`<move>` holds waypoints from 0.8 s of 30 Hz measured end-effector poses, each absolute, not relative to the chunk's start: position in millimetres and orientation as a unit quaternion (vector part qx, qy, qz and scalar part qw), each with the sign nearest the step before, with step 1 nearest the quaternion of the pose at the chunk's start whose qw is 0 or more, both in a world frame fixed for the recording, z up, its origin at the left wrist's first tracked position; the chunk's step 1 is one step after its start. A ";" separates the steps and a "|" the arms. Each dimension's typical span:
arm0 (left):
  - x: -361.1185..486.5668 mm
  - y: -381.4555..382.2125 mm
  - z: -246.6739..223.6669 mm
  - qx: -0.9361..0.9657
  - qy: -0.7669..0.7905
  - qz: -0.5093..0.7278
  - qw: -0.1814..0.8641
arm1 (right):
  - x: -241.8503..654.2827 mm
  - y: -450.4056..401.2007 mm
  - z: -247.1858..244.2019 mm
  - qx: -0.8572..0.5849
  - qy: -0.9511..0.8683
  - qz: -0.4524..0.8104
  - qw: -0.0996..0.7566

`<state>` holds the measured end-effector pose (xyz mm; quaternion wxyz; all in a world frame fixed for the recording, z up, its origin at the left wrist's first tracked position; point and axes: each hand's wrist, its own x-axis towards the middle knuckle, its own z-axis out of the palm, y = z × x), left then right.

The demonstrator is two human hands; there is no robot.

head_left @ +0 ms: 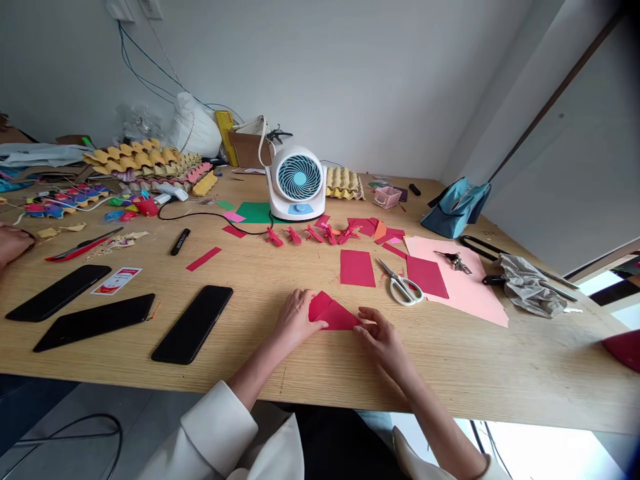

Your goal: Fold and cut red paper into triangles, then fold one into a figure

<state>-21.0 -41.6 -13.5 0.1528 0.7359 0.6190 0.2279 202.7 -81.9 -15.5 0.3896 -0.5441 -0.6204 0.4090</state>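
Note:
A folded sheet of red paper with a pointed top lies on the table in front of me. My left hand grips its left side, the thumb at the lower edge and the fingers along the upper left. At the right corner, my right hand has thumb and fingers closed on the paper. Beyond it are a flat red sheet and scissors with pale handles. Farther back, several small folded red paper pieces stand in a row.
Three dark phones lie to the left, near a black marker. A white fan stands at the back. On the right are pink sheets, keys and a blue bag. Another person's hand rests at the far left.

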 end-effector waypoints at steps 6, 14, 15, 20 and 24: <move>-28.7 -46.2 -24.2 0.759 0.574 0.280 0.128 | 187.3 -61.4 -1.6 -0.614 -0.723 0.224 0.223; -31.7 -46.4 -26.2 0.776 0.548 0.287 0.119 | 172.3 -59.9 16.4 -0.652 -0.675 0.263 0.222; -31.9 -46.4 -26.4 0.777 0.545 0.291 0.118 | 172.8 -59.2 16.7 -0.657 -0.660 0.282 0.229; -30.7 -47.6 -25.5 0.769 0.550 0.300 0.127 | 174.7 -57.8 11.8 -0.640 -0.596 0.411 0.257; -31.3 -45.8 -23.7 0.736 0.559 0.360 0.129 | 170.9 -54.8 9.7 -0.587 -0.598 0.461 0.293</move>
